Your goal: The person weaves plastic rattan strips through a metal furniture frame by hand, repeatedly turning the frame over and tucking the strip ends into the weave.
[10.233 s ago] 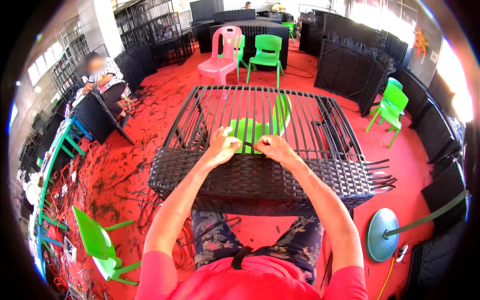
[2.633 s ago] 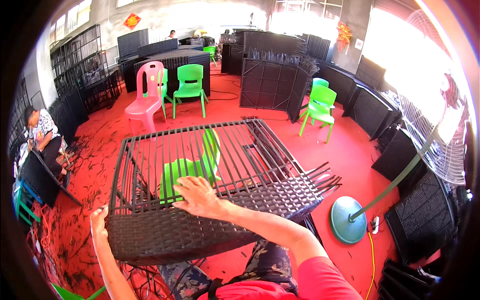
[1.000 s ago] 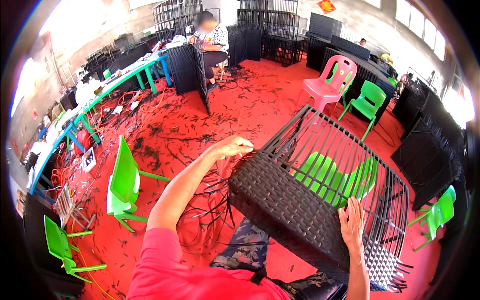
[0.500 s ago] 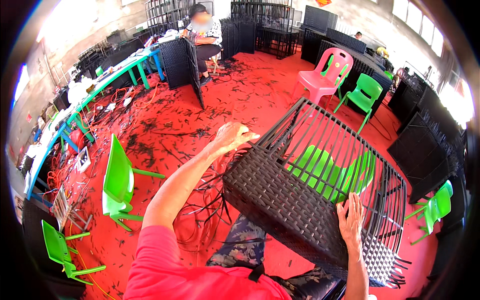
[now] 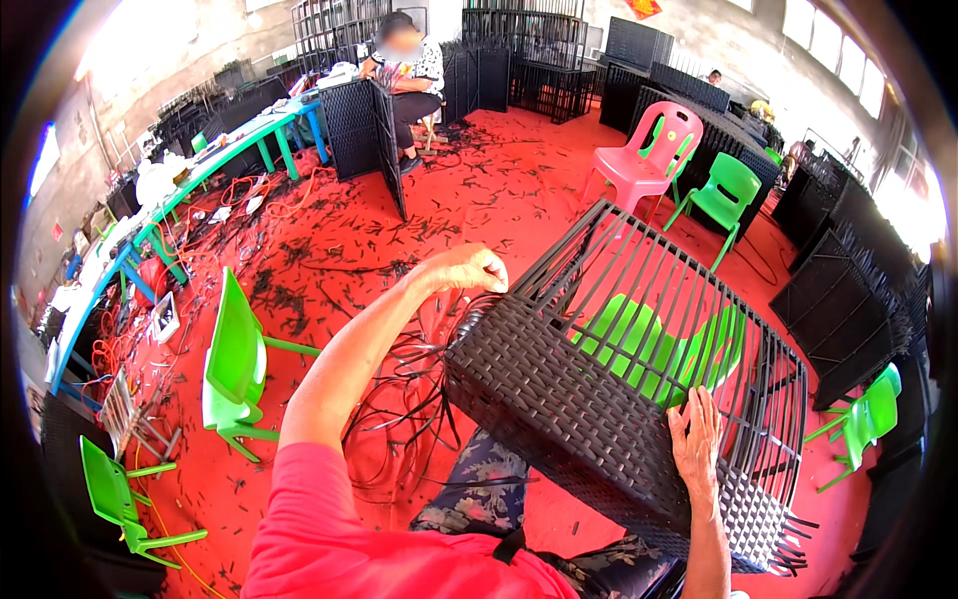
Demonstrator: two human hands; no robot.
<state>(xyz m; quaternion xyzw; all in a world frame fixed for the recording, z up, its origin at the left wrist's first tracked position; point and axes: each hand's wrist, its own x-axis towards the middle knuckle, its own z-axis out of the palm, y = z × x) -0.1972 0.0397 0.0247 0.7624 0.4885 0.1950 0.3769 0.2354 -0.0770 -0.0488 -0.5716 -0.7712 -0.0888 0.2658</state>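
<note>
Across my lap leans a frame [image 5: 579,399] partly woven with flat black strips; its far part has bare parallel rods. My left hand [image 5: 467,268] is at the frame's upper left corner, with fingers curled in a pinch. What lies between those fingertips is too small to make out. Loose black strips [image 5: 409,384] trail from the frame's left side, below that hand. My right hand [image 5: 696,439] rests on the woven part beside the bare rods, fingers stretched out and holding nothing.
Green chairs stand left [image 5: 238,364], lower left [image 5: 115,499] and right [image 5: 868,424]. A pink chair [image 5: 649,165] is beyond the frame. Another person [image 5: 409,75] sits behind a black woven panel [image 5: 354,130]. Scraps litter the red floor [image 5: 479,190]. A long table [image 5: 200,160] runs along the left.
My left hand's fingers have curled in at the frame's corner, where they were more stretched out before. My right hand has shifted slightly left and stays on the weave.
</note>
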